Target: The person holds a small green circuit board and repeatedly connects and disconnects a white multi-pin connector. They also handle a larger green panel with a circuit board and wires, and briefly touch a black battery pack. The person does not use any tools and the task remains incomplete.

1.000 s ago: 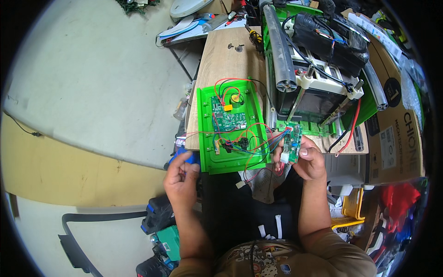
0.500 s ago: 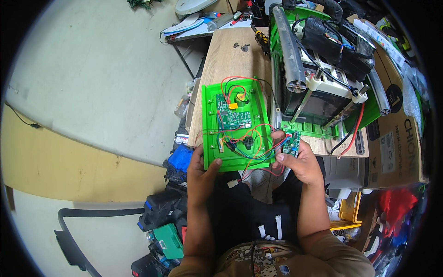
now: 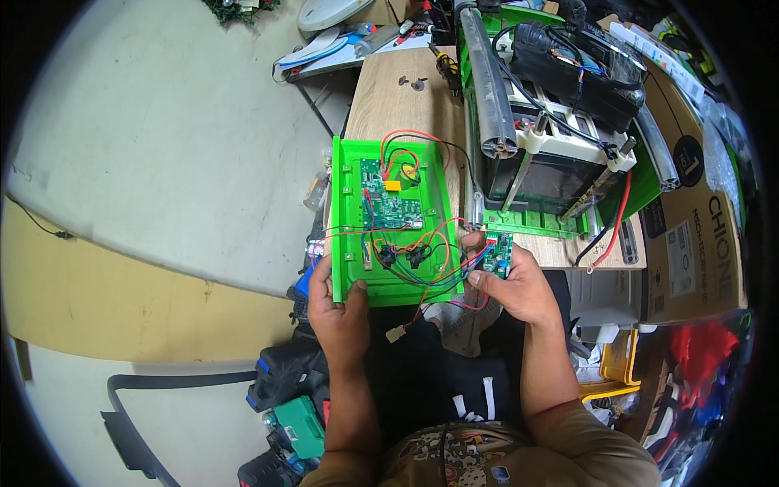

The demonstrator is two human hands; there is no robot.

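My left hand (image 3: 341, 304) grips the near left corner of a bright green panel (image 3: 345, 219), thumb on top. Mounted inside the panel is a larger green circuit board (image 3: 381, 207) with a yellow connector (image 3: 393, 186). Black round parts (image 3: 415, 256) sit nearer to me, amid red, blue and black wires. Between the thumb and fingers of my right hand (image 3: 507, 284) is a small circuit board (image 3: 497, 253), just beyond the panel's right edge. Wires run from it into the panel. A white plug (image 3: 396, 334) dangles on wires below the panel's near edge.
A green-framed device with clear tubes (image 3: 495, 97) and a black battery-like block (image 3: 544, 174) stands on the wooden table (image 3: 381, 97) at right. Screws (image 3: 418, 84) lie farther back. A cardboard box (image 3: 690, 243) stands right; tool cases (image 3: 300, 426) lie lower left.
The panel, the small board and both hands have shifted slightly left in the picture, as has the whole table scene. The panel is turned a little and the white plug hangs further left.
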